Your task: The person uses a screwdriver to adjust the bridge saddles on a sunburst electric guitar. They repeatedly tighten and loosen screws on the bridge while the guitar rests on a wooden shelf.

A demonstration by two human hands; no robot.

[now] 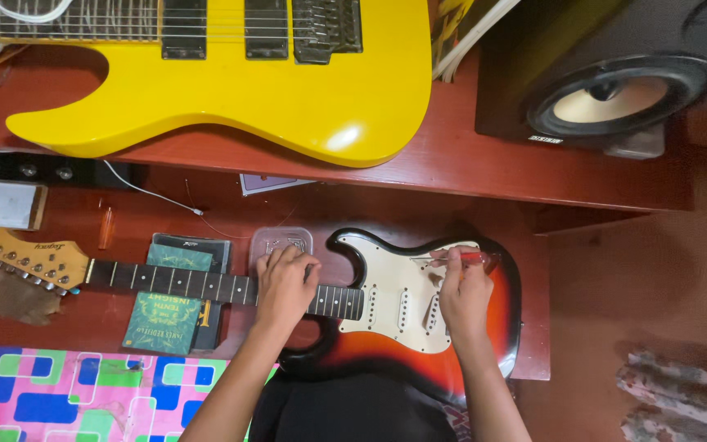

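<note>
A sunburst electric guitar with a white pickguard lies flat on a low red surface, its dark neck running left to a pale headstock. My left hand rests over the neck near the body, fingers curled on the fretboard. Over the pickguard's right part, my right hand holds a thin screwdriver with a red clear handle, its shaft pointing left.
A yellow electric guitar lies on a red shelf above. A black speaker stands at the upper right. Green books prop up the neck, beside a clear plastic box. A patterned mat lies at the lower left.
</note>
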